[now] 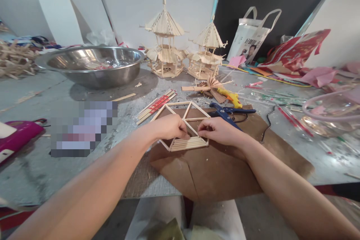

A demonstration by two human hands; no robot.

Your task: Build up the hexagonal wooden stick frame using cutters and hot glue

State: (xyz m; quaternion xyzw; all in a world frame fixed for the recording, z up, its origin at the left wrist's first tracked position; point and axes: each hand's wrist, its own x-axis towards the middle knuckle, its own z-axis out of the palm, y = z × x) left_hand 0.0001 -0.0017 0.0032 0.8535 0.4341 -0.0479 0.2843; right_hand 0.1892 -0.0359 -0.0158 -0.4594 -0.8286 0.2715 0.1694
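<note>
A hexagonal frame of thin wooden sticks [188, 104] lies on brown paper, with spokes meeting near its middle. Several parallel sticks [188, 143] fill its near triangular section. Over that section, my left hand [174, 126] is closed in a pinch, fingertips pointing down at the upper edge of the filled part. Facing it, my right hand [215, 130] pinches too, beside the right spoke. Whatever lies between the fingertips of either hand is too small to make out. A blue glue gun [225, 113] lies just behind my right hand.
Loose sticks with a red wrapper [157, 105] lie left of the frame. Behind stand two stick-built pagodas [165, 50] [207, 52] and a steel basin [104, 73]. A yellow-handled tool [232, 98], a blurred-out flat object [84, 129] and a magenta tool [21, 135] lie about. Brown paper [225, 176] reaches the table edge.
</note>
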